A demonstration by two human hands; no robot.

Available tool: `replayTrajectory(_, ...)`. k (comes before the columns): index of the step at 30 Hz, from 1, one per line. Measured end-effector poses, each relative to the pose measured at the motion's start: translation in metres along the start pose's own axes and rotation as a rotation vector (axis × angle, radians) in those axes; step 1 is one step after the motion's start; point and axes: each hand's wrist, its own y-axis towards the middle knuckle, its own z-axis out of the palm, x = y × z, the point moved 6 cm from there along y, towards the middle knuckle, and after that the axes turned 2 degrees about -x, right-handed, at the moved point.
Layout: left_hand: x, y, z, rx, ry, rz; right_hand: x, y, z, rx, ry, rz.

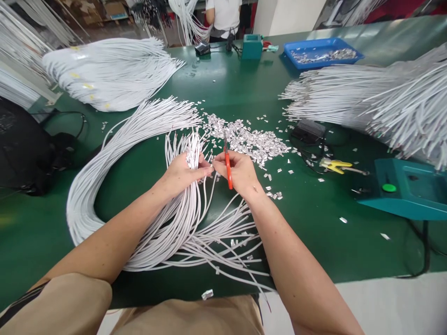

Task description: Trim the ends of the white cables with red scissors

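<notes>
My left hand [183,172] is closed round a bunch of white cables [185,204], whose upper ends stick out above the fingers. My right hand [239,172] has a pair of orange-handled scissors [227,165] tucked in it, blades pointing away from me. Its thumb and fingertips pinch close to my left thumb, at a cable end too small to make out. A larger looped bundle of white cables [84,186] curves round on the left. Beyond my hands lies a pile of small silvery foil pieces [249,139].
More white cable bundles lie at the back left [111,70] and right [342,93]. A blue tray [323,52] holds foil scraps. On the right are a teal machine [405,188], yellow-handled pliers [337,166] and a black adapter [308,131]. A person [223,18] is across the table.
</notes>
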Motion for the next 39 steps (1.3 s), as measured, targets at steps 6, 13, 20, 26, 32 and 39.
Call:
replayTrajectory(6, 0.001, 0.0, 0.001, -0.034, 0.088, 0.033, -0.008, -0.002, 0.011, 0.047, 0.083, 0.117)
replayTrajectory(13, 0.004, -0.004, 0.004, 0.032, -0.094, -0.025, -0.007, 0.004, -0.004, 0.124, 0.248, 0.146)
replayTrajectory(20, 0.005, -0.002, 0.002, 0.021, -0.089, -0.012, -0.012, 0.005, -0.004, 0.08, 0.146, 0.148)
replayTrajectory(26, 0.007, -0.002, -0.001, -0.04, -0.025, 0.006, -0.012, 0.002, -0.004, 0.037, 0.154, 0.185)
replayTrajectory(32, 0.009, 0.0, -0.009, -0.202, 0.151, 0.049, 0.001, -0.007, 0.007, 0.026, 0.139, 0.185)
replayTrajectory(39, 0.009, 0.0, -0.003, 0.048, -0.065, -0.056, -0.006, 0.004, -0.024, -0.297, 0.159, 0.068)
